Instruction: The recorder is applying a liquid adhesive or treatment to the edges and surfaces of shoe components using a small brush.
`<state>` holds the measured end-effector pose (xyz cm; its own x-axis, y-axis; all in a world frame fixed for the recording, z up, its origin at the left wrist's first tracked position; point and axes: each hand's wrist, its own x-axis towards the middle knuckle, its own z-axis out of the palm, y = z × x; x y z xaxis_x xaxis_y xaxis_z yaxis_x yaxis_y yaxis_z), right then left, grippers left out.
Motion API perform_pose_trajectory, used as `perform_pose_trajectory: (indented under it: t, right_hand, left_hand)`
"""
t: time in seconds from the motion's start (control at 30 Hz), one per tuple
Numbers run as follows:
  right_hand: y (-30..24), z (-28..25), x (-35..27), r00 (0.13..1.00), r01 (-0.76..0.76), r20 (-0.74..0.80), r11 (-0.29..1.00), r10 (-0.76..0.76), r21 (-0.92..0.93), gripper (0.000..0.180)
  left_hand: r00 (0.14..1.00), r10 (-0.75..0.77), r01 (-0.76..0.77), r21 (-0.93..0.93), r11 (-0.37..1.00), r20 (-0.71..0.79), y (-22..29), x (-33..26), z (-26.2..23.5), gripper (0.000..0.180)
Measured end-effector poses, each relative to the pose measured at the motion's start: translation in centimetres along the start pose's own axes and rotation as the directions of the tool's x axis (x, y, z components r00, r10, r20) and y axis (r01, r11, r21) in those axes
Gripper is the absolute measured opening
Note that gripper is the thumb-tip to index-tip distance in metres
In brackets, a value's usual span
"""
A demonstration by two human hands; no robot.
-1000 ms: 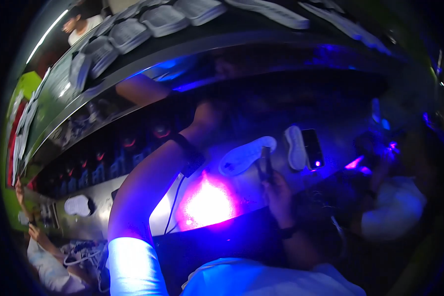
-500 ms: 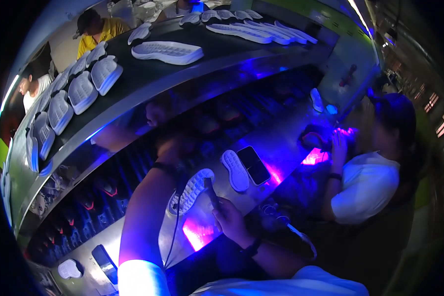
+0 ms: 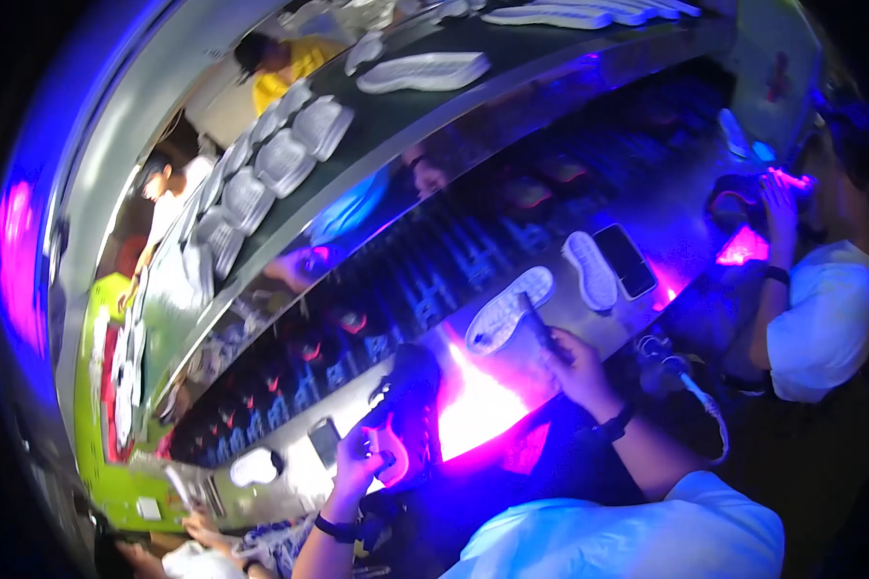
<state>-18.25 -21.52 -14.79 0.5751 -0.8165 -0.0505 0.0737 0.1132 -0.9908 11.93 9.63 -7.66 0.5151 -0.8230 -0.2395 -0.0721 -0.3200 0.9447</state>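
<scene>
Left hand (image 3: 359,465): fingers pinch shoe (image 3: 415,391) at its pink opening, presumably for steadiness. Right hand (image 3: 577,369): fingers closed round dark tool (image 3: 538,325), kind unclear. 1 sole (image 3: 508,311) on bench (image 3: 608,331), by tool's tip.

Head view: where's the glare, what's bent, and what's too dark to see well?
Head view: pink-fringed glare whitens part of the worktop; head view again: the raised dark surface bows, as through a fisheye lens; same head view: the dark shoe in the left hand loses detail.
</scene>
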Motion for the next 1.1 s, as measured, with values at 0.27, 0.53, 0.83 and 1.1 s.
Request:
perform_pose_trajectory:
  t: [0.27,0.53,0.83,1.1]
  right_hand:
    - [-6.5,1.8,-3.2,0.995,0.101,0.014,0.972,-0.1,-0.21,0.037]
    - [-11.2,2.1,-8.5,0.999,0.044,0.028,0.949,-0.037,-0.311,0.03]
    - [-7.7,0.7,-8.7,0.998,-0.057,-0.01,0.96,0.056,-0.273,0.028]
    - [-6.3,5.4,-6.2,0.989,0.102,0.141,0.907,-0.048,-0.408,0.03]
  left_hand:
    - [0.816,0.514,-0.575,0.451,0.683,0.263,10.5,1.7,4.7,0.065]
    - [0.88,0.399,-0.21,0.965,-0.155,0.256,0.8,4.0,14.7,0.053]
    - [0.618,0.773,-0.577,0.587,0.569,-0.142,11.4,-0.8,6.4,0.086]
    - [0.721,0.632,-0.573,0.269,0.774,-0.283,8.5,-2.0,7.6,0.094]
